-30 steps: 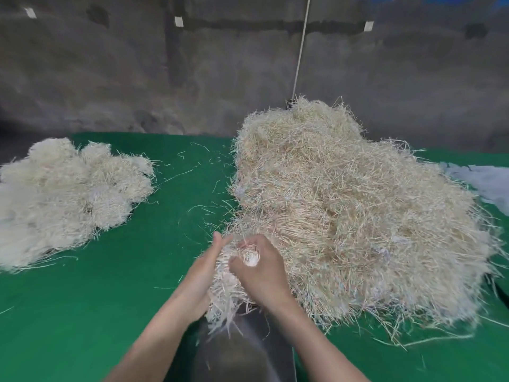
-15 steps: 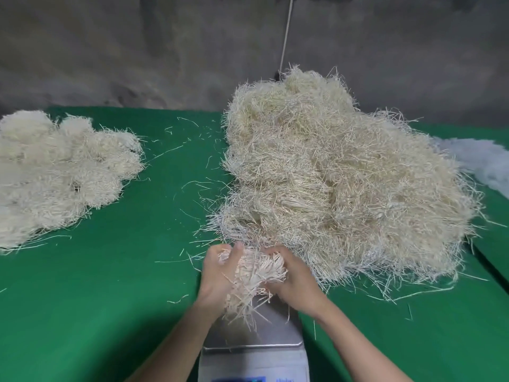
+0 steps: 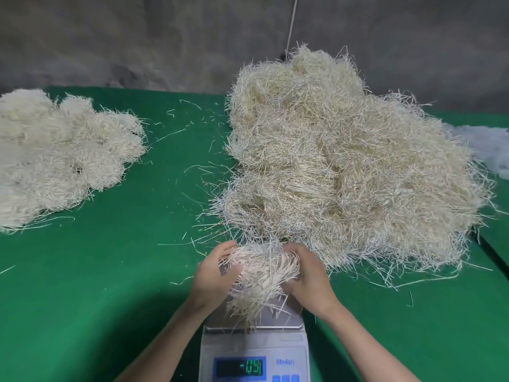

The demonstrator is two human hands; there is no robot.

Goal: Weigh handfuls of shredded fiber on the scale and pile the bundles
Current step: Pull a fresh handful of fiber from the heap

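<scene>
Currently the weighing step is in hand. Both hands are brought together over the scale point(image 3: 254, 351), which sits at the near edge of the green table point(image 3: 110, 271). The left hand point(image 3: 217, 274) and the right hand point(image 3: 308, 277) each curl round one side of the handful point(image 3: 261, 274) of shredded fiber, clamping it between them. The handful is held just above the steel platform point(image 3: 292, 318), at the near foot of the loose heap point(image 3: 344, 175). Its lower strands hang down and touch the platform. Whether any of its weight rests there cannot be told.

The display point(image 3: 239, 366) shows a figure with a minus sign, so no valid reading of the handful appears to be registered at this point.

Next move, as judged from this position:
- Lower the handful fully onto the platform and release it with both hands, so that no finger bears on the pan.
- Keep trailing strands clear of the loose heap and of the table; a strand bridging to either would likely falsify the reading.
- Read the display, then add fiber from the heap or pull some off as the figure requires.
- Carry the weighed bundle to the bundle pile point(image 3: 60, 158) at the far left, well apart from the scale.

Stray strands lie scattered on the cloth between heap and pile. The fiber is light and springy, so expect it to spread once the grip is released.
</scene>
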